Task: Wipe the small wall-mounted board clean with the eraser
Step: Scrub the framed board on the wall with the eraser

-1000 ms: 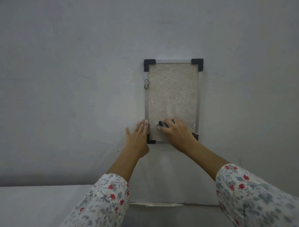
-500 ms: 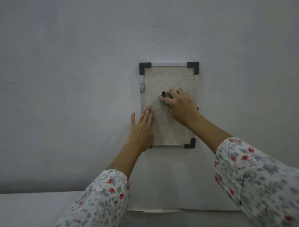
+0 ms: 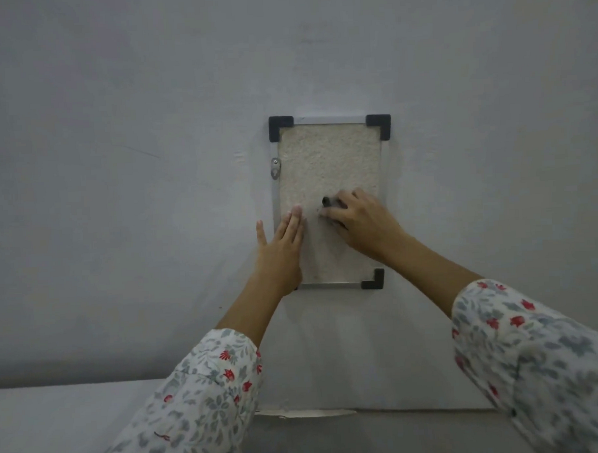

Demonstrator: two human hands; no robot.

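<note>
Dark eraser, gripped in your right hand, sits mid-board; unwiped length runs up toward the top edge; flat left hand presses the lower-left edge.

The board has a speckled beige, off-white face inside a pale silver-grey frame, with black caps at the three corners that show, and a small silver-coloured metal hanger sits on its left edge. The eraser, only partly seen, shows dark, near black. The wall is a plain pale grey, and both sleeves are white with a grey-blue leaf pattern and small red flowers.
</note>
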